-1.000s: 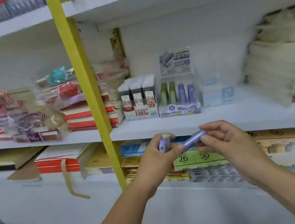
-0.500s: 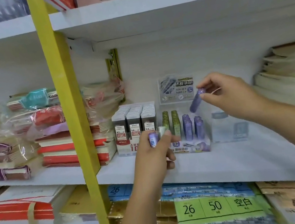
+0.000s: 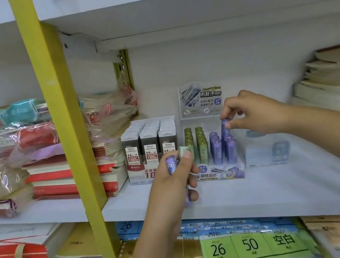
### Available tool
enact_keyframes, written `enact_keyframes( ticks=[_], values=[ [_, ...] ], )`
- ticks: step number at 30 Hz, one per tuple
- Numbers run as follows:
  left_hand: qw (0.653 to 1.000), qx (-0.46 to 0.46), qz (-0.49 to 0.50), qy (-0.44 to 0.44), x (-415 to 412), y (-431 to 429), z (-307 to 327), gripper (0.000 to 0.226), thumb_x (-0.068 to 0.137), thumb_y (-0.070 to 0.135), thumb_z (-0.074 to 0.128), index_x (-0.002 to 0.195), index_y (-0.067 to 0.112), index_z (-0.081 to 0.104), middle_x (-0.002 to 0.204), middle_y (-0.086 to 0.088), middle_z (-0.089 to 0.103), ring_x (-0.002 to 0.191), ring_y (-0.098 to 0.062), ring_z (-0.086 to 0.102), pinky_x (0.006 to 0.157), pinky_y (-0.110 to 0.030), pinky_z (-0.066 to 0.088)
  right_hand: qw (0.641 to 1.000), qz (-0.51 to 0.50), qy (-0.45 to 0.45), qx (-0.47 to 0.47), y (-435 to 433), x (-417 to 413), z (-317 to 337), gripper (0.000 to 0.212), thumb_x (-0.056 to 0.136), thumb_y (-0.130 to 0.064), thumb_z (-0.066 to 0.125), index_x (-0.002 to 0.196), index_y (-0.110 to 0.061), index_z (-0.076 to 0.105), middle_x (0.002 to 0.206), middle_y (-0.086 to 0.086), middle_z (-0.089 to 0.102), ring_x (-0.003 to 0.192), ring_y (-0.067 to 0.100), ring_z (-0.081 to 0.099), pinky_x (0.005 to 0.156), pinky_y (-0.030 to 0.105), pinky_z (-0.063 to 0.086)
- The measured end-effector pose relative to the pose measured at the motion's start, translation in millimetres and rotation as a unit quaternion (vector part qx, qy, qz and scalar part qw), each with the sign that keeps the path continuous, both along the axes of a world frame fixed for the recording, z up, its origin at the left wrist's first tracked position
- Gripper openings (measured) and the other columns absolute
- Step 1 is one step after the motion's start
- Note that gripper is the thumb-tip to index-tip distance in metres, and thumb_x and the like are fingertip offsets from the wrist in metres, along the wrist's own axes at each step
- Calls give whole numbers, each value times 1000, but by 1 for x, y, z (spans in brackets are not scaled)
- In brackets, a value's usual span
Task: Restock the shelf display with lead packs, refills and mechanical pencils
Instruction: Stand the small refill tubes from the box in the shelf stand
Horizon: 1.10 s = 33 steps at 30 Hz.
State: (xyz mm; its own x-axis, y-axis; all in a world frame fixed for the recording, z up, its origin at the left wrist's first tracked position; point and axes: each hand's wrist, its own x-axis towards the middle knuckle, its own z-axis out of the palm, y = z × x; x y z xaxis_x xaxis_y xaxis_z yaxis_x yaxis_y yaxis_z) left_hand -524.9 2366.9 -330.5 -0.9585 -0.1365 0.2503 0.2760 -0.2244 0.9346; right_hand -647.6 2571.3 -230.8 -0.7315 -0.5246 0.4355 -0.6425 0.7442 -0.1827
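A small display box (image 3: 220, 174) on the white shelf (image 3: 266, 191) holds green lead tubes (image 3: 201, 146) on its left and purple lead tubes (image 3: 216, 148) on its right. My right hand (image 3: 252, 112) pinches the top of one purple tube (image 3: 224, 127), upright at the back of the right-hand purple row. In front of the box my left hand (image 3: 173, 180) grips a purple tube (image 3: 171, 165) and a pale green one (image 3: 184, 151). A grey box of 0.5 lead packs (image 3: 149, 148) stands left of the display.
A yellow upright post (image 3: 61, 125) divides the shelving at the left. Wrapped notebooks (image 3: 32, 153) are stacked left of the lead packs, paper stacks (image 3: 338, 85) at the far right. A small clear box (image 3: 266, 150) sits right of the display. Green price labels (image 3: 251, 246) lie on the shelf below.
My right hand has lowered its purple tube from in front of the header card down into the back of the purple row. The view has moved closer to the shelf; my left hand holds its tubes as before.
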Motion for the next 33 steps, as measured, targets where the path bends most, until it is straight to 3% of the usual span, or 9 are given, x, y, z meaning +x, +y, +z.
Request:
enact_keyframes(
  ticks=[7,11,14,17,20,22,26,29,33],
  values=[
    [1000,-14,-3,-12,4,2,2,17,98,33,59,90,19,58,73,1,61,56,-9,48,48,-23,40,999,32,-24,25,6,-2,-1,23,82,-25,74,81,-41,58,89,-14,64,99,9,45,91,37,43],
    [999,22,-18,-22,5,1,3,12,97,27,61,94,15,60,81,-4,62,63,-11,53,56,-25,47,997,-12,8,76,4,-5,-8,10,87,-38,65,92,-46,64,107,-6,58,102,15,40,98,35,37],
    [994,91,-45,-37,7,1,6,21,87,27,68,102,13,65,91,-8,61,71,-12,62,68,-31,58,993,-20,67,100,1,3,-10,18,93,-35,58,107,-37,69,112,-9,60,100,9,28,97,33,32],
    [982,169,-74,-37,7,1,8,25,75,27,73,96,15,76,88,-5,67,74,-13,68,75,-44,60,989,4,142,-51,-6,33,-18,22,95,-28,55,112,-28,69,97,-10,61,95,7,36,83,19,28],
    [978,179,-98,-30,7,8,9,30,74,29,73,101,16,77,83,-6,72,84,-17,70,77,-48,60,975,66,54,-204,-17,75,-35,17,92,-25,56,103,-35,66,82,-19,61,79,-3,52,68,7,36],
    [982,161,-98,-26,7,13,10,39,76,30,71,111,14,71,94,-8,75,92,-19,72,76,-43,61,965,101,-47,-239,-23,95,-48,16,89,-30,58,101,-40,61,86,-18,62,78,0,58,68,11,44],
    [988,131,-81,-20,9,19,10,34,81,32,69,111,15,68,103,-9,77,91,-16,74,69,-30,60,924,135,-178,-310,-26,108,-65,30,84,-17,71,97,-42,60,94,-10,67,84,12,69,84,38,55],
    [993,105,-57,-23,11,18,8,29,84,30,70,113,25,69,104,-3,77,89,-13,74,60,-24,56,918,109,-181,-337,-22,107,-66,29,83,-9,71,94,-35,65,90,-6,72,82,14,70,86,42,55],
    [999,-6,34,-6,10,10,7,23,90,25,70,110,36,69,85,7,76,65,-9,69,43,-18,42,937,70,-129,-317,-17,106,-61,31,81,-6,72,91,-35,69,84,-7,65,78,17,63,76,29,54]
  ],
)
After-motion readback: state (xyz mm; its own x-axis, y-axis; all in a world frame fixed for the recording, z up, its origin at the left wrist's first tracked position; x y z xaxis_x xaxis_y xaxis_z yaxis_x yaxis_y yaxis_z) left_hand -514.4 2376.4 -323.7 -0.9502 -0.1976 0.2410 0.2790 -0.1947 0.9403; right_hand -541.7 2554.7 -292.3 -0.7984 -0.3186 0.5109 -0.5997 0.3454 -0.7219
